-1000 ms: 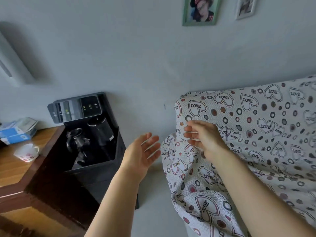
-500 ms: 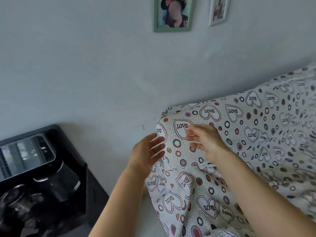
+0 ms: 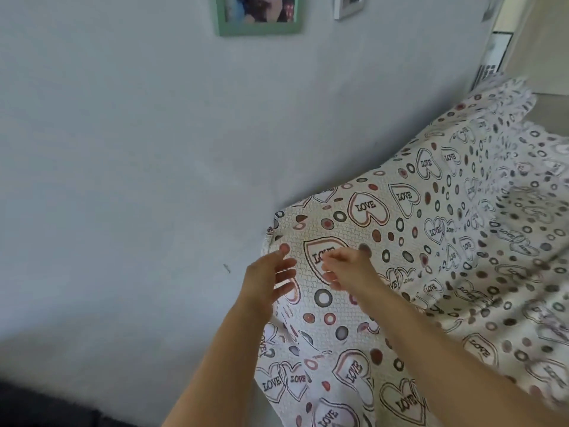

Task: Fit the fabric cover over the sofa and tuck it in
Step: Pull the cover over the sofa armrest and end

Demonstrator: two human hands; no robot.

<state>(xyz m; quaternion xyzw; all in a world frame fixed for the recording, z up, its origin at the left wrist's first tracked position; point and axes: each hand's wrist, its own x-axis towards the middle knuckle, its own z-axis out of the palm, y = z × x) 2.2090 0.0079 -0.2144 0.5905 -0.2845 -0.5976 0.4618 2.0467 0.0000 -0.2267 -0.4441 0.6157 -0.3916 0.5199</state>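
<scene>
Both Hands at the Corner of the Sofa Cover

Nearest, two bare forearms reached up from the bottom of the view. The left hand [image 3: 267,280] was spread open with its fingers apart, at the draped edge of the white quilted fabric cover printed with "LOVE" hearts and rings [image 3: 415,272], probably ready to catch that edge. The right hand [image 3: 348,269] lay on the cover just beside it, fingers curled; whether it pinched cloth I cannot tell. The cover already hung over the sofa's corner and back, loose and wrinkled, so tucking was likely not yet done. Behind stood the pale grey wall [image 3: 138,149], where a green-framed picture [image 3: 258,15] hung.
</scene>
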